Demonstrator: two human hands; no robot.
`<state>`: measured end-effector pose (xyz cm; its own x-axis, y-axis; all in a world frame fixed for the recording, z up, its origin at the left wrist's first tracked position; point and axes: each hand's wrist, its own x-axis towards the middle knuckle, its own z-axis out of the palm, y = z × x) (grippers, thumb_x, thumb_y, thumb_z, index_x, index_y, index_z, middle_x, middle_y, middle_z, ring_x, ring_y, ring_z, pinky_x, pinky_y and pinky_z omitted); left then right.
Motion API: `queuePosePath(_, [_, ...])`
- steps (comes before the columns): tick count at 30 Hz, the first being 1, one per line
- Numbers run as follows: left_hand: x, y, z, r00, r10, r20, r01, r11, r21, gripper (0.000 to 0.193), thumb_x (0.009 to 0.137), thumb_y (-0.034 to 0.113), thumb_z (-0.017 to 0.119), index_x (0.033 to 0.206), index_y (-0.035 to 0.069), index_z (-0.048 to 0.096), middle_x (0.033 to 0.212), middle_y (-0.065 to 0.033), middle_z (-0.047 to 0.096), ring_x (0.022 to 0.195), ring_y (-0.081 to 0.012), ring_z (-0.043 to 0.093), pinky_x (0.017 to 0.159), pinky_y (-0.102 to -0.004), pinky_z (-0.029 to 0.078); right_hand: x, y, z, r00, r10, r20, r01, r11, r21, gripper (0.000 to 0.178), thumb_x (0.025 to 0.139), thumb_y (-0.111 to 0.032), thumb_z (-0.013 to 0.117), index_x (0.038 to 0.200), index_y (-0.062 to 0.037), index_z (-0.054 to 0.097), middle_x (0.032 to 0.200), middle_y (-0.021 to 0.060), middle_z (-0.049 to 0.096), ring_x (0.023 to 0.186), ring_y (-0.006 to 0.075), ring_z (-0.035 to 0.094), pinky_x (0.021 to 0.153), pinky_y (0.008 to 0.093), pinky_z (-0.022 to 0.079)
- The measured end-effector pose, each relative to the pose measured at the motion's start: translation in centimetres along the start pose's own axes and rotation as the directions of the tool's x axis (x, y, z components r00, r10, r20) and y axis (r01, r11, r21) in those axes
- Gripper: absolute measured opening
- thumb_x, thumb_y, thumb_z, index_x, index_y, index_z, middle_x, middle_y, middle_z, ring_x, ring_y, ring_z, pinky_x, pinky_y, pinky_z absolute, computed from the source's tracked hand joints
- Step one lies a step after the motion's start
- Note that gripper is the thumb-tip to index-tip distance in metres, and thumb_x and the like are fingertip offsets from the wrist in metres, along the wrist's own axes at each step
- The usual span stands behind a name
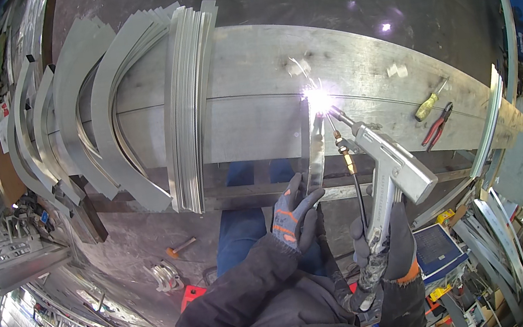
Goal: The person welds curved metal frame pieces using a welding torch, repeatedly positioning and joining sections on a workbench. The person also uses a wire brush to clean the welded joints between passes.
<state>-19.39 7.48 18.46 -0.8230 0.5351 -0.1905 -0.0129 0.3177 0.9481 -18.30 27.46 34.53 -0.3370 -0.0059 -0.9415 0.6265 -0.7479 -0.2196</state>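
My right hand (pixel 390 249), in a dark glove with an orange cuff, is wrapped round the grip of a grey welding gun (pixel 398 160). The gun's nozzle points up and left at a bright white-violet glare with flying sparks (pixel 318 99). That glare hides the exact contact spot at the far end of a narrow metal strip (pixel 316 155). My left hand (pixel 293 214), in a grey glove with orange lines, grips the strip's near end between its fingers. The strip's far part lies on a long flat metal plate (pixel 255 120). A thin hose (pixel 359 196) with a brass fitting runs beside the gun.
Left on the plate stands a tight row of straight metal strips (pixel 190 113), with several curved metal pieces (pixel 106 112) beyond. A yellow-handled screwdriver (pixel 427 107) and red-handled pliers (pixel 435 128) lie at right. Below left are a hammer (pixel 181 248) and a red object (pixel 192 296).
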Motion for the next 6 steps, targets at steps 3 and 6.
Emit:
queuePosePath(3, [-0.07,-0.28,0.2,1.0,0.017,-0.021,-0.017,1.0,-0.018,0.052,0.087,0.006,0.058,0.138,0.011,0.063,0.152,-0.0332,0.041,0.128,-0.0496,0.052,0.105,-0.0544,0.044,-0.22,0.23,-0.66,1.0,0.02,0.011,-0.021,0.998,0.064,0.083,0.1,-0.072,0.043,0.108,0.0076,0.064,0.072,0.0159,0.065,0.057,0.0254,0.064,0.053,0.0344,0.055])
queuePosePath(6, [-0.24,-0.5,0.25,0.999,0.02,-0.026,-0.021,0.999,-0.027,0.053,0.087,0.006,0.058,0.14,0.011,0.062,0.153,-0.0336,0.04,0.129,-0.0489,0.052,0.105,-0.0546,0.044,-0.39,0.24,-0.94,0.997,0.008,0.076,0.0,0.994,-0.111,0.082,0.098,-0.079,0.038,0.11,-0.0009,0.061,0.076,0.0114,0.064,0.051,0.0202,0.058,0.051,0.0332,0.052])
